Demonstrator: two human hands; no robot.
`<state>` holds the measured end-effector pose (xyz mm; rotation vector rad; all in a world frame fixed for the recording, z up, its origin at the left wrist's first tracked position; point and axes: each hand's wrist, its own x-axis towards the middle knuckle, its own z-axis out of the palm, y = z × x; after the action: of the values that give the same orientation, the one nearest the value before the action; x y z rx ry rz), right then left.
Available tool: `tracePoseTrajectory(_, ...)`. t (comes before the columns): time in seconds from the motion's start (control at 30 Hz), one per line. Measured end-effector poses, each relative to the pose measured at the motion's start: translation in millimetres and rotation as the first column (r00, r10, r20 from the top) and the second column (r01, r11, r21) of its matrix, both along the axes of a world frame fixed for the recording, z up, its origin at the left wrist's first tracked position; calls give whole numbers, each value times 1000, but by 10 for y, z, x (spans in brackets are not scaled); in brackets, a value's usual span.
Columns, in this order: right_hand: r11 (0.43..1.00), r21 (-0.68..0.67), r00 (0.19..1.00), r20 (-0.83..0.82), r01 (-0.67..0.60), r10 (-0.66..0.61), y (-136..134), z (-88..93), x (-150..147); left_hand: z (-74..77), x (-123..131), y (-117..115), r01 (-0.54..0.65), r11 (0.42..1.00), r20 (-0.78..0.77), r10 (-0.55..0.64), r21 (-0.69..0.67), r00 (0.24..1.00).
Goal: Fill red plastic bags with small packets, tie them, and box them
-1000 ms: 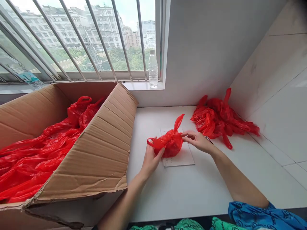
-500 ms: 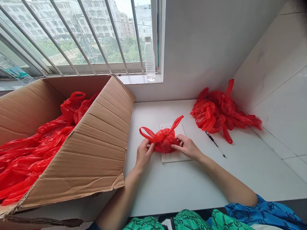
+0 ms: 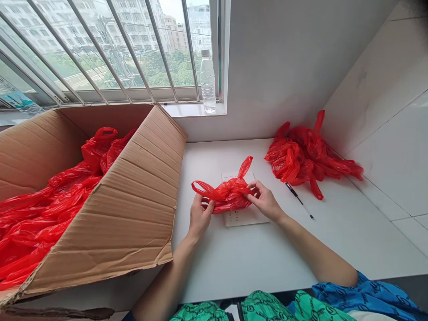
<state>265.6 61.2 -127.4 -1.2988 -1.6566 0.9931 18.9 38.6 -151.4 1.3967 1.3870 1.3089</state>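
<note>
- Red plastic bag (image 3: pixel 229 196) bunched into a small bundle, held just above a white paper sheet (image 3: pixel 245 217) on the white counter (image 3: pixel 267 258), between both hands.
- Left hand (image 3: pixel 199 217) pinched on the left handle loop, thumb and fingers closed on the plastic.
- Right hand (image 3: pixel 265 200) clamped on the right side of the bundle, fingertips tucked into the folds; other handle poking up behind.
- Hands apart, bag stretched between them.
- Judged best handled by keeping the pull even on both ends, gripping close to the knot area, avoiding a tear in the thin film.
- Pile of similar knotted red bags (image 3: pixel 309 154) at right rear, well apart.
- Black pen (image 3: pixel 298 199) near the right wrist, lying on the counter.
- Open cardboard box (image 3: pixel 110 214) at left, full of loose red bags (image 3: pixel 50 200).
- Water bottle (image 3: pixel 207 82) upright on the windowsill.
</note>
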Motion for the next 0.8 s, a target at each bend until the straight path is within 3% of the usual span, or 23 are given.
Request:
tracePoseTrajectory(0.1, 995, 95, 990, 139, -36, 22, -5, 2, 11, 12, 7, -17, 110, 994, 31, -109, -28, 994)
tracePoseTrajectory(0.2, 985, 155, 989, 135, -77, 56, -25, 27, 7, 60, 12, -45, 221, 975, 81, -219, -12, 972)
tracePoseTrajectory(0.3, 981, 192, 993, 113, -40, 19, -45, 82, 21, 90, 5, -54, 247, 969, 116, -245, -4, 963)
tracePoseTrajectory(0.4, 968, 251, 974, 220, 0, -57, -61, 127, 43, 95, 1, -53, 242, 968, 173, -228, -64, 958)
tracePoseTrajectory(0.53, 977, 168, 927, 371, -130, 59, -107, 125, -1, 122, 40, -69, 325, 939, 203, -299, -113, 933)
tracePoseTrajectory(0.67, 972, 36, 949, 227, -232, 218, -145, 133, -58, 165, 79, -88, 387, 909, 252, -343, -155, 905)
tracePoseTrajectory(0.8, 985, 24, 985, -14, -171, 172, -92, 215, 56, 187, 25, -61, 194, 975, 291, -155, -112, 944)
